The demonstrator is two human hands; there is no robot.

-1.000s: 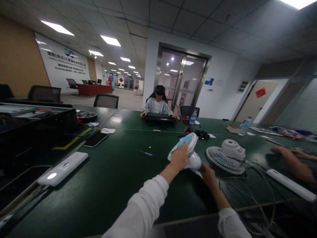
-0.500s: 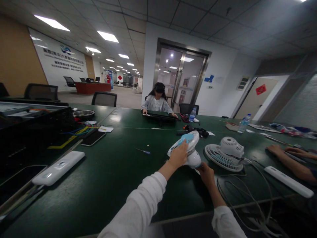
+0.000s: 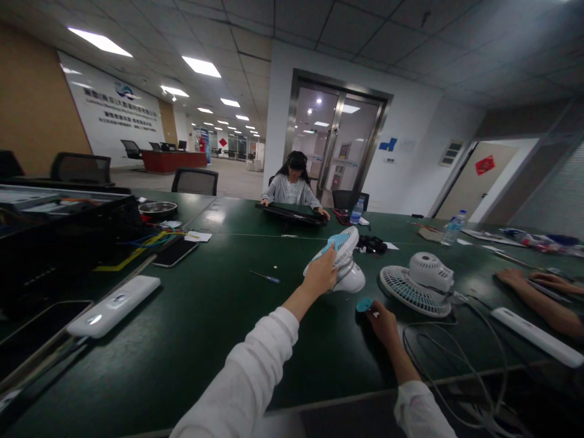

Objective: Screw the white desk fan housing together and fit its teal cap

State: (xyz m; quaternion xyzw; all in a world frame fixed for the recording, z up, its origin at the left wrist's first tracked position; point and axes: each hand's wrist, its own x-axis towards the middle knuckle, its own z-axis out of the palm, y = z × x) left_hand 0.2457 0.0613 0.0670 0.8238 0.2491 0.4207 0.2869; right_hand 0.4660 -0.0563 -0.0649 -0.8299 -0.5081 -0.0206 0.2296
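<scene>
My left hand grips the grille rim of a small white fan with blue blades, held tilted just above the green table. My right hand rests on the table below the fan, fingers closed around a small blue piece. A second white fan lies face down to the right, its cable looping toward the table edge.
A small screwdriver lies left of the fan. A white power strip, a phone and a black case are at the left. A co-worker's hands rest at the right beside another power strip. A person sits across the table.
My left hand has lifted the fan up and away from my right hand. My right hand has come off the fan's base and now holds a small blue piece.
</scene>
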